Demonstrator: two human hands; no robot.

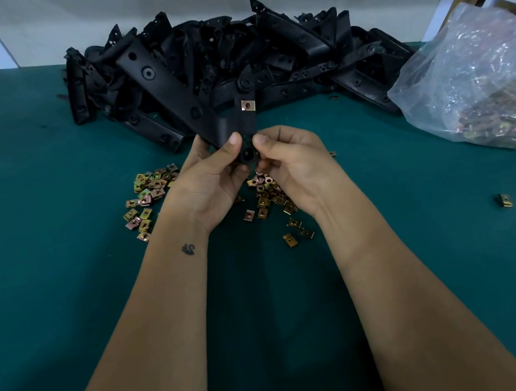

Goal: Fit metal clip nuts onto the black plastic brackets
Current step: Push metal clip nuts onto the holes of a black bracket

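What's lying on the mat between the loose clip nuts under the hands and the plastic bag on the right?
Head view: mostly bare green mat between the loose clip nuts and the plastic bag. One stray clip nut lies beside the right hand.

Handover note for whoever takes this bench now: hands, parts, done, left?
Left hand and right hand both grip the black plastic V-shaped bracket above the green table.
Done: one brass-coloured metal clip nut sits on its upper arm.
Left: its lower end, then the black bracket pile. Loose clip nuts lie below the hands; more in the clear plastic bag.
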